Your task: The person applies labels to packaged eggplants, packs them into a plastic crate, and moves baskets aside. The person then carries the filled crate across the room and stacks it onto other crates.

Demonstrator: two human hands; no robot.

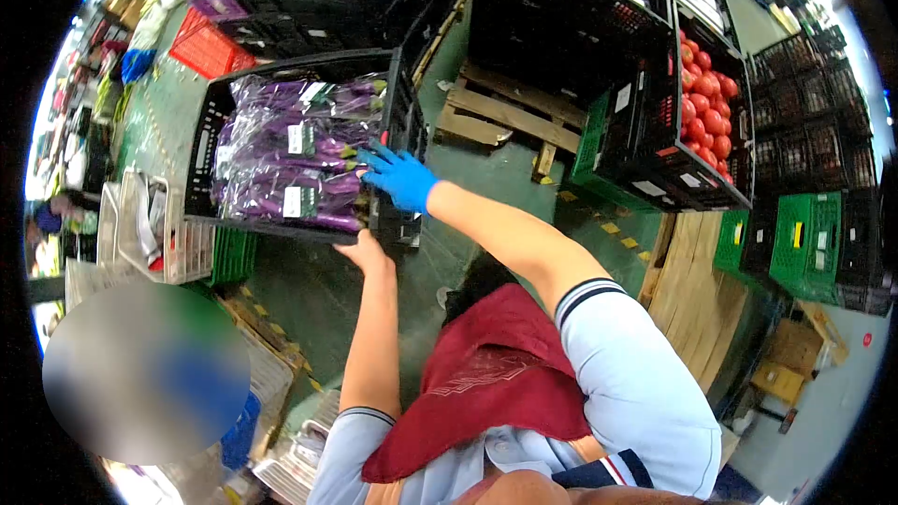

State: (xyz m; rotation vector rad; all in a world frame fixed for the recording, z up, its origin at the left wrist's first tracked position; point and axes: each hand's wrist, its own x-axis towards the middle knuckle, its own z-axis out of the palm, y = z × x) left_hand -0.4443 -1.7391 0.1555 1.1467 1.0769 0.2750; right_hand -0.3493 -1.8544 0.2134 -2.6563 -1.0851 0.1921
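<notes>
Bagged purple eggplants (299,145) with white labels fill a black crate (201,164) at the upper left. My right hand (400,178), in a blue glove, rests at the crate's near right side by the eggplant stems, its fingers spread. Bare, my left hand (367,252) is at the crate's lower edge, near its corner, with the fingers partly hidden beneath or behind the rim. The eggplants lie in clear plastic, roughly in rows.
Tomatoes (706,108) fill a black crate at the right. Wooden pallets (505,112) lie on the green floor (327,318). White baskets (192,224) and a red crate (210,42) stand at left. Green crates (809,238) are stacked far right.
</notes>
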